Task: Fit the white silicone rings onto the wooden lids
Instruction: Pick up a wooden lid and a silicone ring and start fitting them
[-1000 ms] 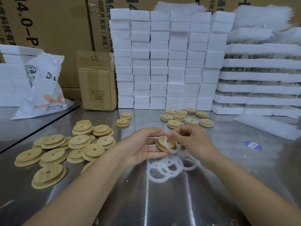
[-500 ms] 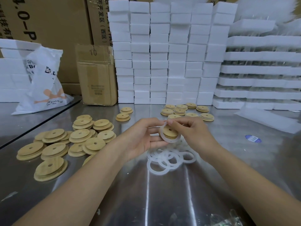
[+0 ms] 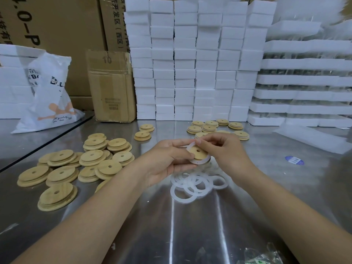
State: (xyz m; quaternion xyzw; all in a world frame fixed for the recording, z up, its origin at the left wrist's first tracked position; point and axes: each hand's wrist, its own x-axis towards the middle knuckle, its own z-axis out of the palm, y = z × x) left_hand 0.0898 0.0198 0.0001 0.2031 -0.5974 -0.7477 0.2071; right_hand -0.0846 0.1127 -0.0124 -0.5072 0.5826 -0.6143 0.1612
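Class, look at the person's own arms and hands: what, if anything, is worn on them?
Nothing is worn. The left hand and right hand are bare, without gloves or rings. The left forearm and right forearm are bare too: no sleeve, watch or bracelet shows down to the frame's edge.

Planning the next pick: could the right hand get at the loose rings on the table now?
Probably yes: loose rings lie uncovered just beneath the right hand, though it pinches another ring.
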